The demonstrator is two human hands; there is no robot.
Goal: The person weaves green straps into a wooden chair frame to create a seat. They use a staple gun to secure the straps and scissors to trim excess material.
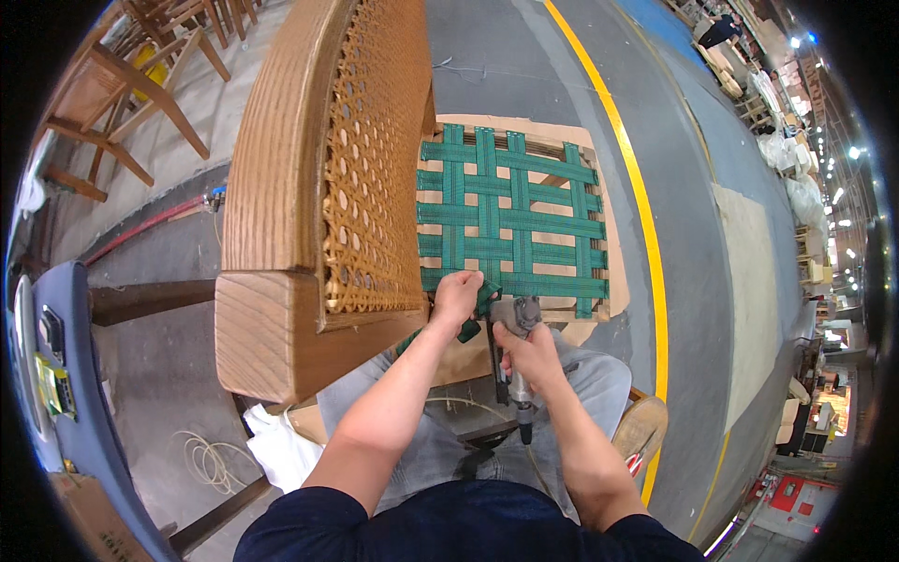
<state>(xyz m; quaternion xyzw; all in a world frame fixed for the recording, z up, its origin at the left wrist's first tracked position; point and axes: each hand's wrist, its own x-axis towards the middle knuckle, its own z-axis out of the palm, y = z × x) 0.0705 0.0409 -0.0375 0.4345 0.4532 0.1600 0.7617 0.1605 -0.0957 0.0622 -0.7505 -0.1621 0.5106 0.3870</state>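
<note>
A wooden chair with a woven cane back (375, 159) stands before me, its seat laced with green webbing (506, 217) in a crossed pattern. At the near edge of the seat, my left hand (456, 298) is closed on a loose end of the green webbing (485, 298). My right hand (532, 356) wraps round the grip of a grey pneumatic staple gun (517, 317), whose head sits against the near seat rail, just right of my left hand. The gun's air hose runs down toward my lap. Exactly where its nose touches is hidden.
Beneath the seat lies a sheet of cardboard (613, 253). On the left are a blue padded surface (70, 356) with small items, a coiled hose (213, 461) and other wooden chairs (122, 103). A yellow floor line (629, 150) runs along the right; a person (721, 30) stands far off.
</note>
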